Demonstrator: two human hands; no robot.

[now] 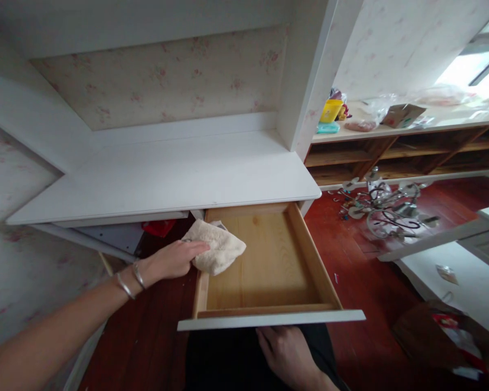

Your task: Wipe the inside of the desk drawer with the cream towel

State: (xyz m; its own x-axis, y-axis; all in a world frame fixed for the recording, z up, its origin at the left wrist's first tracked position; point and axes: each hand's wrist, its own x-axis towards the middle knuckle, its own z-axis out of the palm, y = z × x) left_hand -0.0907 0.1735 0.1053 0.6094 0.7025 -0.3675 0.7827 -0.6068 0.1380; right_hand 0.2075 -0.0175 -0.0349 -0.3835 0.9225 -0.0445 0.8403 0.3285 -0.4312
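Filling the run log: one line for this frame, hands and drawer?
left hand: holds cloth on drawer left wall | right hand: under drawer front | drawer: pulled out

Nubby cloth (218, 248) – bare-wood (matt) drawer (264, 260)

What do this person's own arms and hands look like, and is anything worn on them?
Both are bare, no gloves. The left hand has a bare forearm with no sleeve and two thin silver bangles at the wrist. The right hand shows no rings; its wrist is cut off by the frame edge.
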